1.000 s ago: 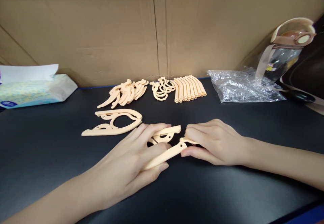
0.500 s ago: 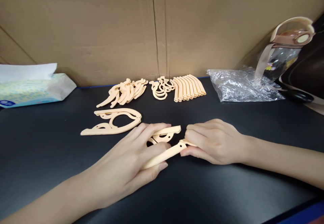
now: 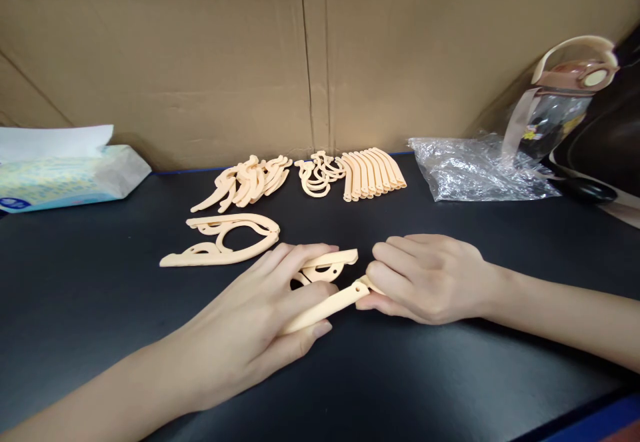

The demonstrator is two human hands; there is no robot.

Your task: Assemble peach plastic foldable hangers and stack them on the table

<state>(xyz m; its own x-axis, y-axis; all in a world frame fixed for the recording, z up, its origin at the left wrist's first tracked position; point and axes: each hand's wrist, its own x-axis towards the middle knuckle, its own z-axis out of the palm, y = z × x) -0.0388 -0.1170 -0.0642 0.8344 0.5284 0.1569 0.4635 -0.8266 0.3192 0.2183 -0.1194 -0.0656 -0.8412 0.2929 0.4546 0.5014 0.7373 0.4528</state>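
Left hand (image 3: 260,325): grip closed on the plastic arm (image 3: 327,307). Right hand (image 3: 427,279): grip pinching its hinged end. Skewed pressure at that joint could pop the parts apart.

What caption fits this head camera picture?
Left hand and right hand grip peach plastic hanger parts on a black table.

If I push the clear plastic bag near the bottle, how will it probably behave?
The clear plastic bag looks thin and crumpled, so it would likely be floppy and light. Lying flat on the smooth black table, it would probably slide, not roll.
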